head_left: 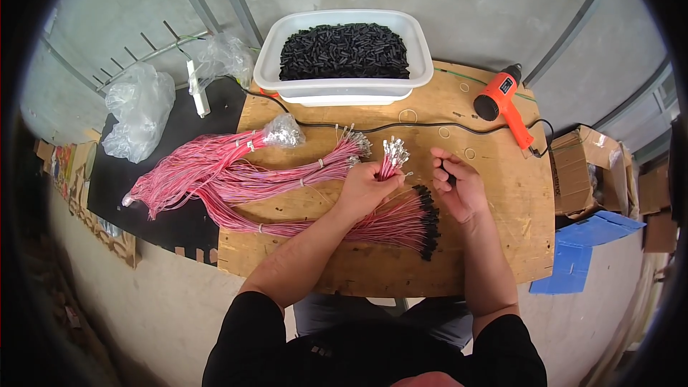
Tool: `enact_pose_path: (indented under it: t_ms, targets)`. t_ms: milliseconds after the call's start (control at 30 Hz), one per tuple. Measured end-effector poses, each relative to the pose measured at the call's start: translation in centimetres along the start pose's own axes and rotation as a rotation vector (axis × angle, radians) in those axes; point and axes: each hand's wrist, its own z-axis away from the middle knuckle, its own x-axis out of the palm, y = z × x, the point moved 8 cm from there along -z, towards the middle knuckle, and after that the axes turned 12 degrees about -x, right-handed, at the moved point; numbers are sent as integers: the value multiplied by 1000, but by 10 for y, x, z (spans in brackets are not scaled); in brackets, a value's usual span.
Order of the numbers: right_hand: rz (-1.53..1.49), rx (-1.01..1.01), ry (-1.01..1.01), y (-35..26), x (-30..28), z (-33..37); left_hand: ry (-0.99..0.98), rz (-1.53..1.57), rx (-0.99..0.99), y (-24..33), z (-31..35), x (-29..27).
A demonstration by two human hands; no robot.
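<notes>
My left hand (pixel 367 192) is closed around a bundle of thin pink and white wires (pixel 387 170), whose pale metal-tipped ends (pixel 395 149) stick up above the fingers. To its right, my right hand (pixel 462 186) pinches a small black sleeve (pixel 448 170), apart from the wire ends. Below my hands, more pink wires (pixel 380 228) fan out across the table, with black sleeves (pixel 427 223) on their ends. Other tied wire bundles (pixel 279 175) lie to the left; one has its tips wrapped in clear plastic (pixel 284 131).
A white tub (pixel 263 64) full of black sleeves (pixel 344 51) stands at the back of the wooden table (pixel 502 222). An orange heat gun (pixel 500 97) lies at the right, its black cord (pixel 387 126) running across. Rubber bands (pixel 469 153), a plastic bag (pixel 140 111) and a cardboard box (pixel 591 172) are around.
</notes>
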Motion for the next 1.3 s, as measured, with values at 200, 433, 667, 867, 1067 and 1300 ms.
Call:
enact_pose_path:
  t_ms: [200, 433, 667, 867, 1067, 1300]
  targets:
    - [39, 36, -99, 10, 3, 4, -22, 33, 6, 1, 2, -1]
    - [233, 4, -82, 11, 23, 13, -64, 186, -87, 1, 6, 1]
    - [395, -24, -135, 14, 21, 14, -88, 214, -107, 1, 5, 1]
    - [483, -118, -111, 12, 22, 14, -83, 236, -111, -2, 3, -1]
    - [526, -139, -158, 10, 28, 16, -93, 259, -113, -3, 3, -2]
    - [640, -265, -175, 5, 26, 14, -108, 251, -125, -6, 1, 0]
